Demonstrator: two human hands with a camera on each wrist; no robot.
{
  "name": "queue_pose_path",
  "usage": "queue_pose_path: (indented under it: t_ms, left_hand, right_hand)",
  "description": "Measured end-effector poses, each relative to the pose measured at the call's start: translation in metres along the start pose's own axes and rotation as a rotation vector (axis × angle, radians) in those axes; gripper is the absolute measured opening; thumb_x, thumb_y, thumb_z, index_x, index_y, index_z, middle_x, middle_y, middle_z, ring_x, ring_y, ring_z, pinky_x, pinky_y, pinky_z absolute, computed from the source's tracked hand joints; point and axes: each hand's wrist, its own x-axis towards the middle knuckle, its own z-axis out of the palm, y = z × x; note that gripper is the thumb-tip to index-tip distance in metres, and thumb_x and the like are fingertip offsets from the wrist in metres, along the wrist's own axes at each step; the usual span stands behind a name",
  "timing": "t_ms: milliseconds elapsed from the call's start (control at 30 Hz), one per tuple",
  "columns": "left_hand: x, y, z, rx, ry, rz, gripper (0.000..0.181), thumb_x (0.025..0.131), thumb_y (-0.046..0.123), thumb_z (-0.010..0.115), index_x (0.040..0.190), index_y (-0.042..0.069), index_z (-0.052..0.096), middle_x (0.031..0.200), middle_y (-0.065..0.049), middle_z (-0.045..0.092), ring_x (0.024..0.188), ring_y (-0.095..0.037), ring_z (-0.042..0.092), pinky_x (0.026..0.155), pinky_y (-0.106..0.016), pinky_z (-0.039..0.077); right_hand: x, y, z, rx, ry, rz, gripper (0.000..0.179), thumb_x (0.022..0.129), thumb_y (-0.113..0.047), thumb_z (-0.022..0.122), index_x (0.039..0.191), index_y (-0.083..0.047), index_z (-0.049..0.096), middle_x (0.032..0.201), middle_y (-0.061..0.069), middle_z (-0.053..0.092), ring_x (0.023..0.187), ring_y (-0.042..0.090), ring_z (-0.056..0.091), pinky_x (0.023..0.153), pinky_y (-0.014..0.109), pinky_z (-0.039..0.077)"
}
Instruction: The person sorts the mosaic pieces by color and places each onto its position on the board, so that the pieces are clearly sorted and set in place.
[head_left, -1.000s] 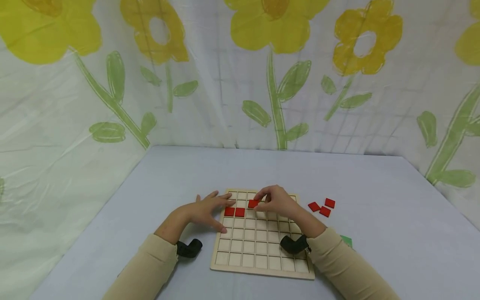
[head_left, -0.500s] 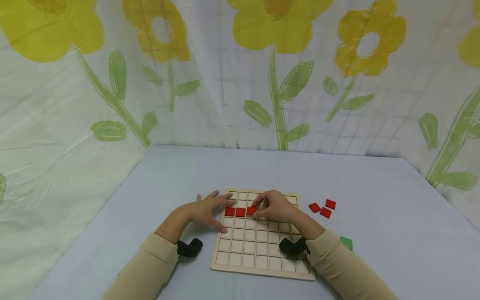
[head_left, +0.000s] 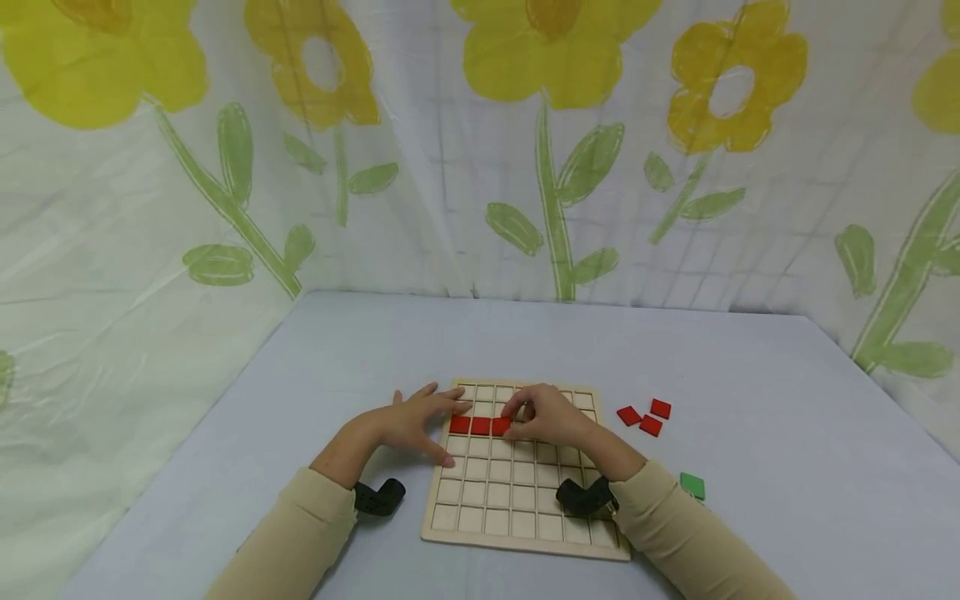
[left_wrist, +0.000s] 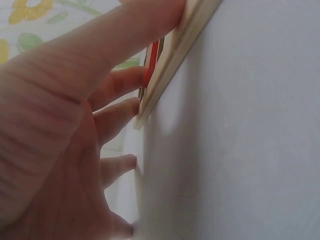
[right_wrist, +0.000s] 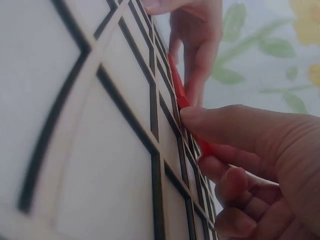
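A wooden grid board (head_left: 487,518) lies on the table with square cells. Two red square tiles (head_left: 470,426) sit side by side in a row at its left edge. My right hand (head_left: 551,418) pinches a third red tile (head_left: 500,427) between thumb and fingers, at the cell just right of those two. In the right wrist view this tile (right_wrist: 204,146) is tilted slightly against the grid. My left hand (head_left: 414,422) is spread over the board's left edge, thumb and fingertips resting on the board; in the left wrist view its lower fingers (left_wrist: 118,165) reach past the board's corner to the table.
Three loose red tiles (head_left: 651,426) lie on the table to the right of the board. A green tile (head_left: 692,485) is beside my right sleeve (head_left: 675,521), partly covering another small piece. A flower-printed curtain (head_left: 420,208) hangs behind the table.
My right hand has moved the held red tile down toward me, from the row above into line with the two red tiles. The left hand has stayed in place.
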Motion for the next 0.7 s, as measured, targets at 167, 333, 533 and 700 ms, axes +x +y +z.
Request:
queue_pose_path:
  t_ms: [167, 333, 533, 700]
  left_hand:
    - [0.000, 0.000, 0.000, -0.002, 0.001, -0.007, 0.080, 0.069, 0.042, 0.079, 0.139, 0.025, 0.044, 0.157, 0.002, 0.018, 0.145, -0.035, -0.001, 0.103, -0.072, -0.008]
    - [0.000, 0.001, 0.000, 0.008, 0.001, -0.015, 0.080, 0.069, 0.042, 0.079, 0.139, 0.025, 0.044, 0.157, 0.003, 0.018, 0.145, -0.035, -0.001, 0.103, -0.072, -0.007]
    - [0.000, 0.001, -0.001, 0.017, 0.002, -0.024, 0.080, 0.069, 0.042, 0.079, 0.139, 0.026, 0.044, 0.157, 0.003, 0.018, 0.145, -0.034, -0.001, 0.103, -0.072, -0.007]
    - [0.000, 0.000, 0.000, 0.002, 0.005, -0.003, 0.080, 0.070, 0.042, 0.079, 0.139, 0.026, 0.044, 0.157, 0.003, 0.018, 0.145, -0.034, -0.002, 0.103, -0.072, -0.008]
  right_hand:
    - [-0.001, 0.000, -0.001, -0.009, -0.002, -0.017, 0.021, 0.077, -0.015, 0.075, 0.094, -0.005, 0.069, 0.076, 0.003, 0.064, 0.060, 0.007, 0.052, 0.056, 0.022, 0.046]
    - [0.000, 0.000, 0.000, -0.012, 0.002, -0.018, 0.021, 0.077, -0.015, 0.076, 0.094, -0.005, 0.069, 0.080, 0.003, 0.064, 0.062, 0.008, 0.052, 0.058, 0.022, 0.047]
    - [0.000, 0.001, -0.002, -0.028, -0.001, -0.008, 0.025, 0.077, -0.018, 0.076, 0.098, -0.006, 0.069, 0.085, 0.002, 0.065, 0.064, 0.007, 0.053, 0.058, 0.022, 0.047]
    - [-0.004, 0.003, -0.011, -0.008, 0.019, 0.022, 0.024, 0.080, -0.017, 0.073, 0.101, -0.006, 0.068, 0.091, 0.004, 0.065, 0.063, 0.010, 0.053, 0.056, 0.025, 0.047]
